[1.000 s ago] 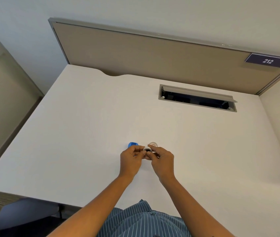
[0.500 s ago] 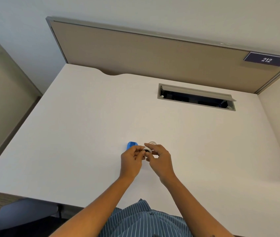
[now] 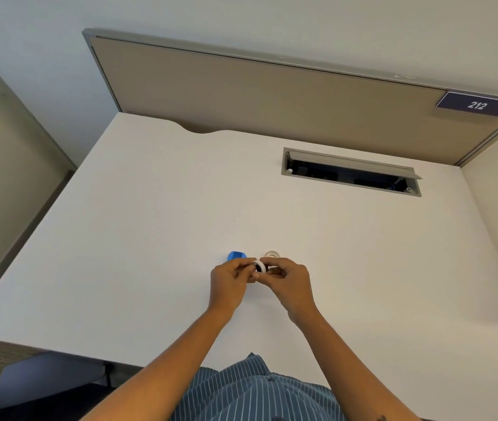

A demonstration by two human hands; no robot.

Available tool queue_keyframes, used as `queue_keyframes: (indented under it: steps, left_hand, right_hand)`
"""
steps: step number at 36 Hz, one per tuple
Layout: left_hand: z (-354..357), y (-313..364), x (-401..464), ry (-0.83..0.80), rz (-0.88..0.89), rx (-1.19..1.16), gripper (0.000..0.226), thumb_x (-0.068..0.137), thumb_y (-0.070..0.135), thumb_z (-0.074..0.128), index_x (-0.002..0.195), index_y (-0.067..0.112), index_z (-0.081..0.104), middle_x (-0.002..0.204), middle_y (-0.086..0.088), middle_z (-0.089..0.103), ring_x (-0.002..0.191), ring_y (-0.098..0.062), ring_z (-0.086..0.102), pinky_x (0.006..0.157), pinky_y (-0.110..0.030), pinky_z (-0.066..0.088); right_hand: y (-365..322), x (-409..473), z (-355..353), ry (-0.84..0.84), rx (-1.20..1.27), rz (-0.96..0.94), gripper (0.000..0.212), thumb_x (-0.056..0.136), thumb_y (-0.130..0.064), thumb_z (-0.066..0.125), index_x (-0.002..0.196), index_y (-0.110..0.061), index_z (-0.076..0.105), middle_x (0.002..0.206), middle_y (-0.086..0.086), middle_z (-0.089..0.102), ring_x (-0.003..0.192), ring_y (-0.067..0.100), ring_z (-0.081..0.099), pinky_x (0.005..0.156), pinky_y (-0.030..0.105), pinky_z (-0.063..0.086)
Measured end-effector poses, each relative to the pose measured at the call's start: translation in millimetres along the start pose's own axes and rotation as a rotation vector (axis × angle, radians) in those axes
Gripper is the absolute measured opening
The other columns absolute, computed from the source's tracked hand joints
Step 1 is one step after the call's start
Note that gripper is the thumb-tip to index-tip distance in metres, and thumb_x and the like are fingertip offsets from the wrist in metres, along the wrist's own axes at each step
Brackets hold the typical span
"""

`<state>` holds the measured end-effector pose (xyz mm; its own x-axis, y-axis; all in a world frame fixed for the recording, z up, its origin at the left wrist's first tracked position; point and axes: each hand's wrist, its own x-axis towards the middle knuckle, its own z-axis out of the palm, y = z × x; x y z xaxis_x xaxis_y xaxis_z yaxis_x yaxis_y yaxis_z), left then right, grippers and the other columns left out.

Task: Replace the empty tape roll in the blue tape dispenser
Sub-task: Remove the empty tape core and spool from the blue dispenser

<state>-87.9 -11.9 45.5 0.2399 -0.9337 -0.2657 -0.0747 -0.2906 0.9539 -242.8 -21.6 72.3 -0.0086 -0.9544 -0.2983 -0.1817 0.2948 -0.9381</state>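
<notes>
Two rolls are seen: a small ring (image 3: pixel 259 266) is pinched betw. left hand (image 3: pixel 230 280) & right hand (image 3: pixel 288 279), prob. for fitting into the blue tape dispenser (image 3: pixel 236 256) just behind the left fingers, w/ a white tape roll (image 3: pixel 273 254) laid beside it, and open desk (image 3: pixel 150 208) is left all round.

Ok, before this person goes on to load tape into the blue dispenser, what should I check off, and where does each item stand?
1. Small tape roll held by both the left hand and the right hand: ok.
2. Blue tape dispenser on the white desk, beside the hands: ok.
3. Second roll lying on the desk behind the hands: ok.
4. Which roll is the empty one: cannot tell.
5. Dispenser open and cleared: cannot tell.
</notes>
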Motion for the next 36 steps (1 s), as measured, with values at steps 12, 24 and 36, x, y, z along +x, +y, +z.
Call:
queue_keyframes:
  steps: [12, 24, 36]
  left_hand:
    - [-5, 7, 9, -0.028, 0.001, -0.036, 0.016, 0.094, 0.011, 0.077, 0.108, 0.019, 0.082, 0.098, 0.002, 0.082, 0.078, -0.014, 0.080, 0.071, -0.014, 0.060]
    - [-8, 13, 43, -0.041, 0.051, 0.153, 0.018, 0.091, 0.013, 0.081, 0.109, 0.016, 0.080, 0.092, 0.003, 0.081, 0.076, -0.006, 0.079, 0.069, -0.015, 0.061]
    - [-7, 22, 111, -0.073, 0.145, 0.459, 0.011, 0.094, 0.005, 0.074, 0.104, 0.005, 0.079, 0.096, -0.008, 0.079, 0.088, -0.021, 0.073, 0.083, -0.035, 0.064]
  right_hand:
    - [0, 6, -5, 0.076, 0.050, 0.016, 0.035, 0.069, -0.028, 0.101, 0.091, -0.021, 0.075, 0.096, -0.004, 0.078, 0.075, 0.007, 0.067, 0.069, 0.017, 0.057]
    - [-9, 18, -1, 0.089, 0.033, 0.076, 0.017, 0.081, -0.024, 0.094, 0.090, -0.020, 0.080, 0.084, 0.002, 0.079, 0.066, 0.013, 0.069, 0.059, 0.025, 0.059]
    - [6, 13, -10, 0.117, -0.007, 0.210, 0.018, 0.094, -0.014, 0.080, 0.109, -0.022, 0.080, 0.098, 0.001, 0.082, 0.078, 0.015, 0.081, 0.072, 0.020, 0.057]
